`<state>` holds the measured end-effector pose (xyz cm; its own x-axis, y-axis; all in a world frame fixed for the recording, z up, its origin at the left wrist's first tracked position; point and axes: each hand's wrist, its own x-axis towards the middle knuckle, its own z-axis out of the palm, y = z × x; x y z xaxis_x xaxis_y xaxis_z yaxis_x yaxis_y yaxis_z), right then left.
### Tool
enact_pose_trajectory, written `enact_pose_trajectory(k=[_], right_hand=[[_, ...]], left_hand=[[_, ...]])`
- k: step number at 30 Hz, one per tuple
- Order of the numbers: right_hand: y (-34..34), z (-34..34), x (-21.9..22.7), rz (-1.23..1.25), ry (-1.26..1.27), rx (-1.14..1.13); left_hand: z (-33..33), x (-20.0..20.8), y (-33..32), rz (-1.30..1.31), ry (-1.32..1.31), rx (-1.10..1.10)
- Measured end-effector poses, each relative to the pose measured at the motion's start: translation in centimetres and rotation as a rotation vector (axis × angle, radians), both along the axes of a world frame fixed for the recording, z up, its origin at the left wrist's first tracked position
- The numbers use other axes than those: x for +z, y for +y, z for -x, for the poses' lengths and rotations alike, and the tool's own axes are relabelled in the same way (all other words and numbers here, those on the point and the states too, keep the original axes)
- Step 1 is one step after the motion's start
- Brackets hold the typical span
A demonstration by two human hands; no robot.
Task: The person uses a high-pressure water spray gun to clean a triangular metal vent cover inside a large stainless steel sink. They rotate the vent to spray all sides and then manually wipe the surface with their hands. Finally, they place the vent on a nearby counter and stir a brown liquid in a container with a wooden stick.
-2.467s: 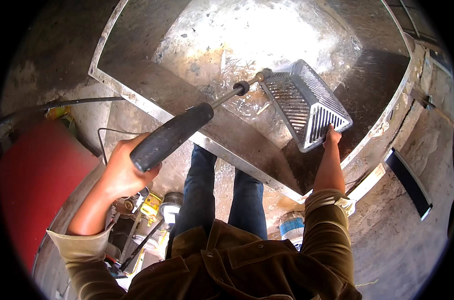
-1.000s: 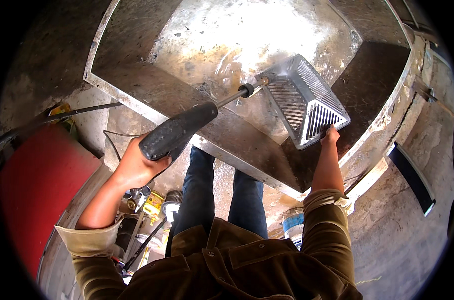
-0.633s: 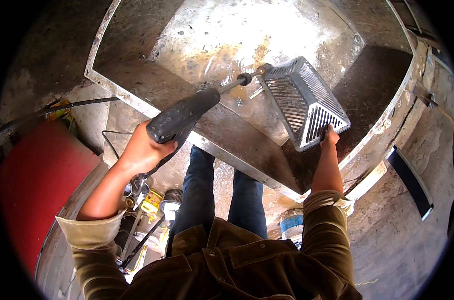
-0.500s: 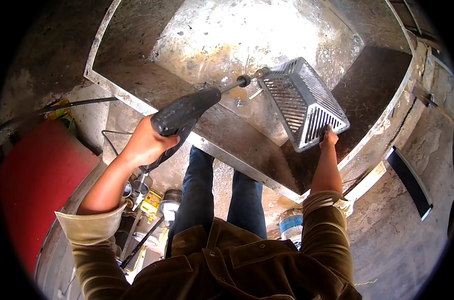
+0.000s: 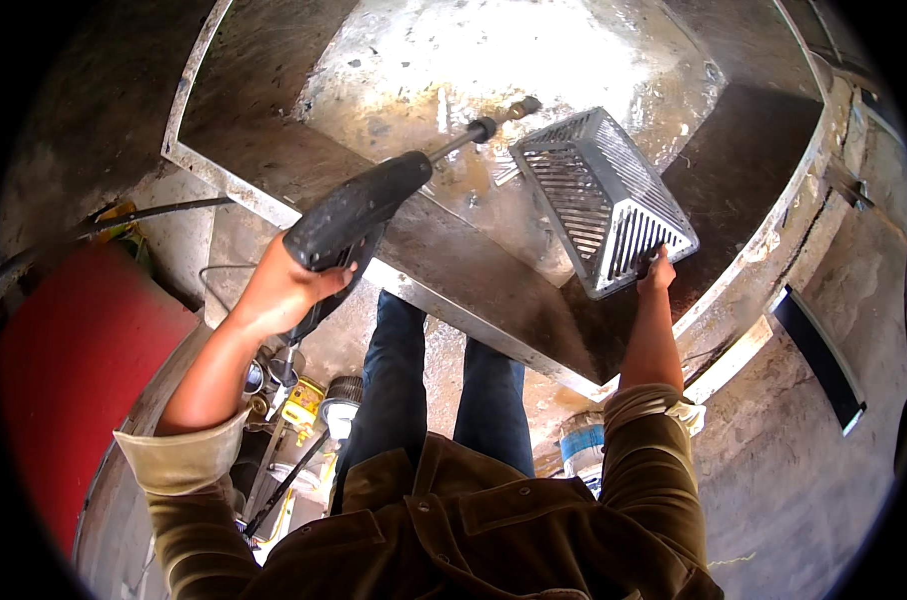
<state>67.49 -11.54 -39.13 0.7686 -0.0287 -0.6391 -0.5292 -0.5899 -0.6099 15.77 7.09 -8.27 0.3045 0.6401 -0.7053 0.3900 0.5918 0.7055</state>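
Note:
My left hand (image 5: 299, 285) is wrapped round the grip of a black pressure washer gun (image 5: 359, 210). Its metal lance points up and to the right over a wide metal basin (image 5: 424, 245), and the nozzle stops short of a slotted metal cover. That grey, box-like slotted cover (image 5: 604, 195) is tilted inside the basin, its sides cut with rows of long slits. My right hand (image 5: 658, 270) grips the cover's near right corner, with the thumb on the slotted face and the other fingers hidden behind it.
The basin's pale raised rim (image 5: 474, 335) runs in front of my legs. A red panel (image 5: 84, 390) stands at the left, below a black hose (image 5: 124, 212). Yellow and metal machine parts (image 5: 304, 405) sit by my left leg. A blue-and-white container (image 5: 581, 445) stands near my right leg.
The gun has shifted slightly left, and its nozzle has moved up and away from the cover's upper left corner. The cover has tilted slightly, with my right hand still on it.

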Motion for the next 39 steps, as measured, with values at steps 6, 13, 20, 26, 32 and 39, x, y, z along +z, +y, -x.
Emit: enact_pose_trajectory(k=[6, 13, 20, 26, 32, 39], right_hand=[[2.2, -0.8, 2.6, -0.429, 0.102, 0.101], [9.3, 3.3, 9.8, -0.624, 0.155, 0.338], [8.3, 10.2, 11.2, -0.701, -0.139, 0.533], [2.5, 12.2, 7.3, -0.446, -0.053, 0.546], [1.8, 9.9, 9.4, -0.424, -0.167, 0.633], [3.4, 8.5, 10.7, -0.038, -0.042, 1.214]], left_hand=[[1.7, 2.8, -1.4, -0.048, 0.144, -0.03], [2.5, 7.0, -3.2, -0.126, 0.195, -0.103], [3.5, 8.7, -4.5, -0.129, 0.167, 0.019], [3.5, 8.6, -5.2, -0.167, 0.205, -0.11], [3.6, 8.2, -5.9, -0.142, 0.216, -0.105], [2.9, 8.6, -5.6, -0.148, 0.191, -0.13]])
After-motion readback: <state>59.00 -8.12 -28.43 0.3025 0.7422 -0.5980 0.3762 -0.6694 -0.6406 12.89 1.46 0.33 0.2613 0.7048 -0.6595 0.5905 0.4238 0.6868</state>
